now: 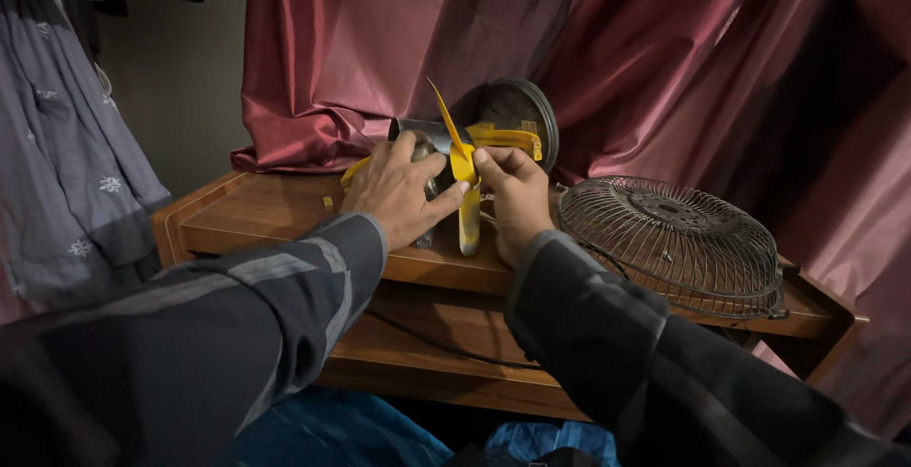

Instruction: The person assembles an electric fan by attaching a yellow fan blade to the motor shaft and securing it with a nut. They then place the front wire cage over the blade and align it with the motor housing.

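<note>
Looking down at the middle of the frame, we have both hands on the yellow fan blade [464,168], which sits on the front of a small fan motor [424,135] lying on the wooden table [275,215]. Our left hand [399,192] comes in from the lower left and cups the blade's hub from the left side, fingers curled round it and the thumb stretched across toward the centre; it is closed on the blade rather than flat. Our right hand [517,201] comes from the lower right and pinches the hub from the opposite side, thumb and forefinger meeting just at the centre where the blades join. So the blade lies directly between the two hands, touching both, with neither hand clearly nearer. One blade points up toward the top centre of the frame and another hangs straight down over the table's front edge, so this pair reads as a near-vertical line in the picture, while further blades reach out to the left and right behind our fingers. The axis of the hub itself seems to run away from us, back toward the round dark rear guard [517,111] propped against the maroon curtain [664,59]. To the right of centre, well apart from the hands, the wire front grille [674,234] lies dome-up on the table. A thin dark cord [427,339] trails along the table's lower ledge.
</note>
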